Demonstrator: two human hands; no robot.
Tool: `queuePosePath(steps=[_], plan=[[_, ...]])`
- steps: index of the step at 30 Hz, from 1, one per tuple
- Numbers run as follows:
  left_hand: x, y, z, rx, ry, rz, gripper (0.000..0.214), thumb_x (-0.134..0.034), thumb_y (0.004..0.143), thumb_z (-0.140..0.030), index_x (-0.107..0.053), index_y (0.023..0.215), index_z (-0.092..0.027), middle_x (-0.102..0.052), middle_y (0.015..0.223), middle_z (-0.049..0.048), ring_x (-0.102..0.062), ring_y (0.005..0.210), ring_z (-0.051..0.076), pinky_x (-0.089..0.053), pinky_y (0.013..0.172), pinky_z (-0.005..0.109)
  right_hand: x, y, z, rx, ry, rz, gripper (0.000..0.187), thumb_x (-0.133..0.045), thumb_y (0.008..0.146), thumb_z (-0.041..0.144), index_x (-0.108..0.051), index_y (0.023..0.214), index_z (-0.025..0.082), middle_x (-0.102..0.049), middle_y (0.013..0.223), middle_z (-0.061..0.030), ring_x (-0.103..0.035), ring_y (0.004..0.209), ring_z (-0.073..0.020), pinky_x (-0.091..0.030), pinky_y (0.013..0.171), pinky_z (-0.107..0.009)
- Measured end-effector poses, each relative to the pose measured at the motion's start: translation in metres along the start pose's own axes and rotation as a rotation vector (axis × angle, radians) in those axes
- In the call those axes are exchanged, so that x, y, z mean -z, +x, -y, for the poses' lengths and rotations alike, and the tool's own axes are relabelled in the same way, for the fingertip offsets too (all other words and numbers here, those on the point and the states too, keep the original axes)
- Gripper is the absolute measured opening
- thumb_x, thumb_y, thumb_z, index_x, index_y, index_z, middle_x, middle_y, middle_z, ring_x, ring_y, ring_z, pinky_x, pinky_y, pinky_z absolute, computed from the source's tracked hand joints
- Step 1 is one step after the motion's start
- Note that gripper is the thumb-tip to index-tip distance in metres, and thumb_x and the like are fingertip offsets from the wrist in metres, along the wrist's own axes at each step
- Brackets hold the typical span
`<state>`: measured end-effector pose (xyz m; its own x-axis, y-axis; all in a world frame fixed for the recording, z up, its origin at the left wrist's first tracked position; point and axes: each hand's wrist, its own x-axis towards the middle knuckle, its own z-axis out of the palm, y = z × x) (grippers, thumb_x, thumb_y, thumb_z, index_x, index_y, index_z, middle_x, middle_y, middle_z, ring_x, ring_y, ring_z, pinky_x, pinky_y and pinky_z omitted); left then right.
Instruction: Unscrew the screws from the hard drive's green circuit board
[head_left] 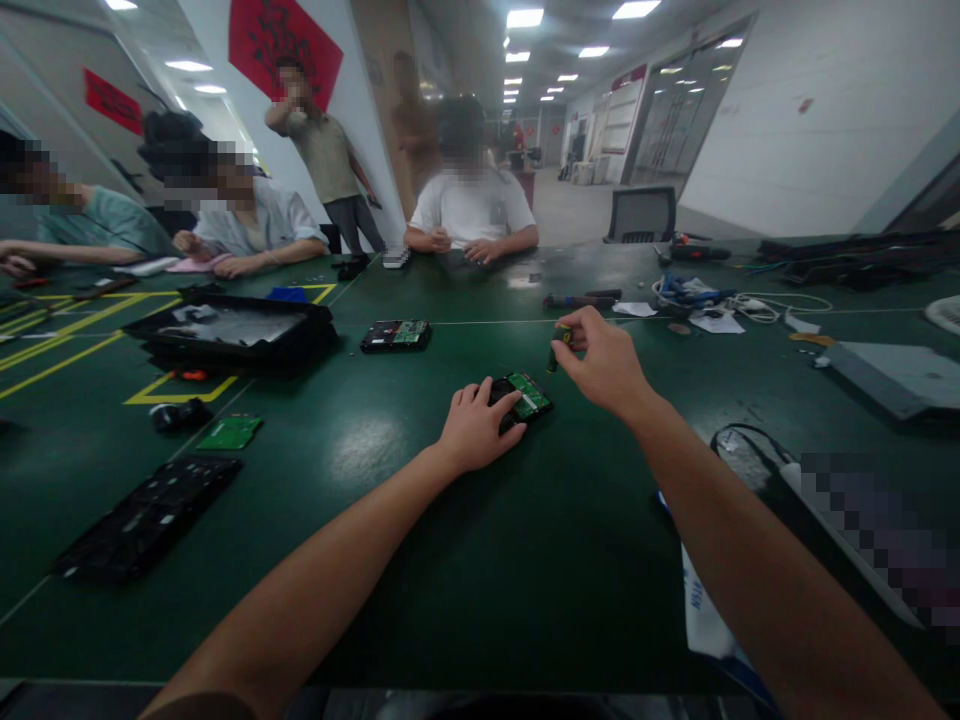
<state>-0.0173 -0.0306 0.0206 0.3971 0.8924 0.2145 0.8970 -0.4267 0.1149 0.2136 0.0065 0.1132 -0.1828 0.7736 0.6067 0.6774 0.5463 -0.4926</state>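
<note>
A small black device with an exposed green circuit board [531, 396] lies on the green table, looking like a hard drive. My left hand [478, 425] rests over its left part with the fingers spread, hiding much of the black body. Pinched in my right hand [600, 360] is a screwdriver [553, 358] with a dark green and yellow handle. It stands nearly upright at the device's right far edge. Its thin tip is too faint to tell whether it touches.
A similar device [395, 336] lies farther off. On the left are a black tray [232, 335], a loose green board [231, 432] and a black panel [150, 515]. Cables [694, 295], hand tools [581, 299] and a grey metal box [892, 375] lie right. People sit across the table.
</note>
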Motion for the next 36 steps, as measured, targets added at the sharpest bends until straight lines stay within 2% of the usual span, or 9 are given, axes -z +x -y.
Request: queuePosePath(steps=[4, 8, 14, 19, 25, 31, 36], plan=[[0.0005, 0.0003, -0.0001, -0.003, 0.014, 0.004, 0.061, -0.055, 0.099, -0.064, -0.053, 0.154, -0.038, -0.044, 0.162, 0.0133, -0.044, 0.143, 0.044, -0.038, 0.113, 0.060, 0.0005, 0.0006, -0.0004, 0.035, 0.003, 0.026, 0.026, -0.067, 0.093, 0.037, -0.063, 0.114, 0.023, -0.074, 0.105, -0.0110, -0.071, 0.092, -0.0286, -0.059, 0.084, -0.048], [0.0002, -0.0002, -0.0001, -0.008, 0.016, -0.007, 0.061, -0.056, 0.099, -0.063, -0.054, 0.154, -0.037, -0.044, 0.162, 0.0148, -0.045, 0.142, 0.044, -0.038, 0.112, 0.060, 0.0008, 0.0001, 0.0005, 0.069, -0.033, 0.023, 0.028, -0.066, 0.092, 0.033, -0.064, 0.117, 0.021, -0.072, 0.110, -0.0127, -0.071, 0.093, -0.0279, -0.060, 0.086, -0.048], [-0.0002, -0.0001, -0.0003, 0.004, 0.014, -0.002, 0.060, -0.056, 0.099, -0.063, -0.054, 0.154, -0.039, -0.044, 0.162, 0.0119, -0.044, 0.143, 0.043, -0.037, 0.114, 0.060, -0.0013, -0.0006, 0.0010, 0.009, 0.052, 0.007, 0.030, -0.068, 0.090, 0.030, -0.062, 0.118, 0.022, -0.073, 0.108, -0.0117, -0.072, 0.093, -0.0274, -0.062, 0.084, -0.046], [0.0004, -0.0004, -0.0001, 0.001, 0.009, -0.003, 0.060, -0.057, 0.098, -0.063, -0.055, 0.153, -0.039, -0.044, 0.162, 0.0124, -0.043, 0.143, 0.043, -0.037, 0.114, 0.059, -0.0002, 0.0004, 0.0008, 0.042, 0.034, 0.028, 0.028, -0.072, 0.090, 0.034, -0.063, 0.115, 0.026, -0.072, 0.108, -0.0088, -0.071, 0.091, -0.0262, -0.061, 0.083, -0.045], [-0.0001, -0.0008, 0.0003, -0.001, 0.008, -0.006, 0.061, -0.055, 0.099, -0.064, -0.053, 0.155, -0.039, -0.043, 0.162, 0.0125, -0.043, 0.143, 0.043, -0.037, 0.114, 0.060, 0.0015, -0.0007, 0.0039, 0.040, 0.015, 0.008, 0.024, -0.064, 0.091, 0.026, -0.065, 0.115, 0.022, -0.074, 0.107, -0.0108, -0.072, 0.092, -0.0276, -0.060, 0.086, -0.047], [0.0006, -0.0007, 0.0004, -0.004, 0.007, -0.002, 0.061, -0.055, 0.099, -0.064, -0.053, 0.154, -0.038, -0.044, 0.163, 0.0127, -0.043, 0.143, 0.043, -0.037, 0.114, 0.060, 0.0009, -0.0002, 0.0013, 0.043, -0.007, 0.018, 0.025, -0.067, 0.093, 0.036, -0.066, 0.114, 0.024, -0.074, 0.103, -0.0093, -0.071, 0.087, -0.0271, -0.060, 0.084, -0.047], [-0.0002, -0.0006, 0.0010, -0.009, 0.011, -0.010, 0.062, -0.056, 0.099, -0.064, -0.054, 0.154, -0.037, -0.044, 0.163, 0.0141, -0.043, 0.143, 0.044, -0.038, 0.113, 0.060, 0.0004, -0.0007, 0.0001, 0.026, 0.033, 0.009, 0.023, -0.065, 0.093, 0.029, -0.066, 0.115, 0.022, -0.074, 0.108, -0.0109, -0.072, 0.093, -0.0270, -0.061, 0.086, -0.046]])
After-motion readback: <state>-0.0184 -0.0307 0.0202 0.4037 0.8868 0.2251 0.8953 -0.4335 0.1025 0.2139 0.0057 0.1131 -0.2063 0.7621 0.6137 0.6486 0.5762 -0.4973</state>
